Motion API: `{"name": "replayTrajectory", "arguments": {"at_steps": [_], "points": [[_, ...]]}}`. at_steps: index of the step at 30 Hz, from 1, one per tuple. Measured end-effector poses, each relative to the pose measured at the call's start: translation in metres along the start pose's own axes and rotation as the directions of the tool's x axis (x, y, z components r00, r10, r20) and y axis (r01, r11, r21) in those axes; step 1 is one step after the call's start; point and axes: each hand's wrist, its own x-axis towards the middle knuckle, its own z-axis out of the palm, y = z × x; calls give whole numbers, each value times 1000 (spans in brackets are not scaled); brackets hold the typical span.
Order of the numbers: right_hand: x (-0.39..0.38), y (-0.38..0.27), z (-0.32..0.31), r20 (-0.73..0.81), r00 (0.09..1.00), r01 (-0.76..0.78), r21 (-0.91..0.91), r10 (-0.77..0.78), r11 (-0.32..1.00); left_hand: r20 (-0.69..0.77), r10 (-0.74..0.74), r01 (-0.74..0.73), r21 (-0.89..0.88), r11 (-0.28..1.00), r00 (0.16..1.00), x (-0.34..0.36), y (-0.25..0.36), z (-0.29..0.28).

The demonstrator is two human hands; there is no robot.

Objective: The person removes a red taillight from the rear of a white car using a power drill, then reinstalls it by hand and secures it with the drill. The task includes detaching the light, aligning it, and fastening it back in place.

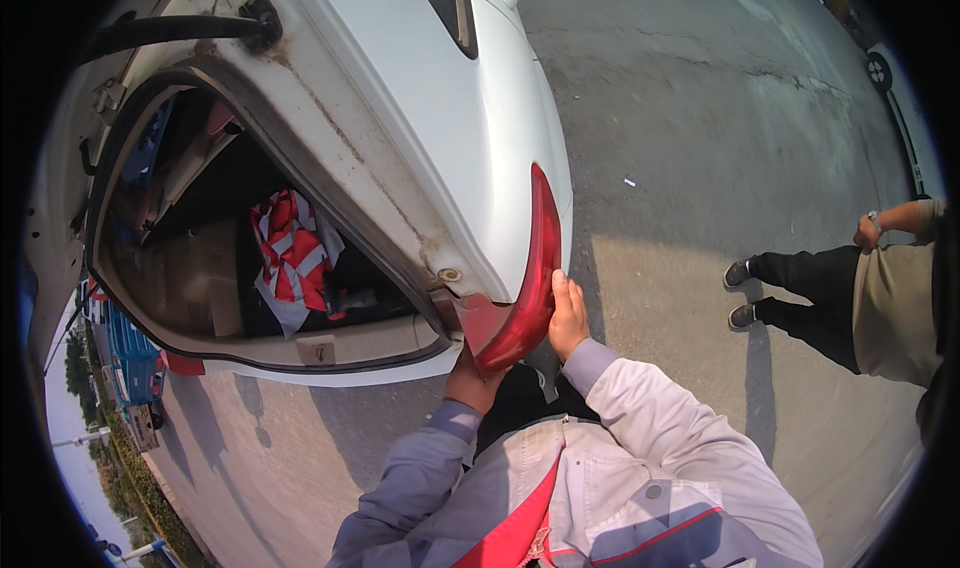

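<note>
A red tail light (530, 303) sits at the rear corner of a white car (450, 98), curving from its side round to the back. My left hand (472, 380) grips its lower inner end from below, with the fingers mostly hidden behind it. Against the outer edge, my right hand (569, 318) holds the light with fingers held close together and pointing up along the red lens. Beside the lamp, the boot opening (300, 363) is uncovered, with a dark seal round its rim.
Inside the boot lies a red and white cloth bundle (290, 248) near brown cardboard (190, 278). A raised tailgate strut (180, 33) crosses the upper left. At right stands another person (890, 308) on the concrete. A blue vehicle (130, 353) is far left.
</note>
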Motion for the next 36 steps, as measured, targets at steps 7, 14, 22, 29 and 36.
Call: {"name": "replayTrajectory", "arguments": {"at_steps": [7,14,22,29,36], "points": [[6,10,12,-66,998,5,258,12,966,-14,4,-5,-27,1000,1000,-4,10,-7],[7,23,8,-65,996,80,233,-66,969,23,-49,48,32,998,999,-3,8,-9],[5,12,3,-66,989,132,16,-131,991,106,-135,128,64,990,985,-4,14,-16],[2,7,1,-69,985,157,-42,-159,987,72,-78,71,84,994,994,-4,6,-10],[1,8,0,-62,973,214,-119,-222,970,81,-75,66,100,993,994,-4,7,-11]]}}
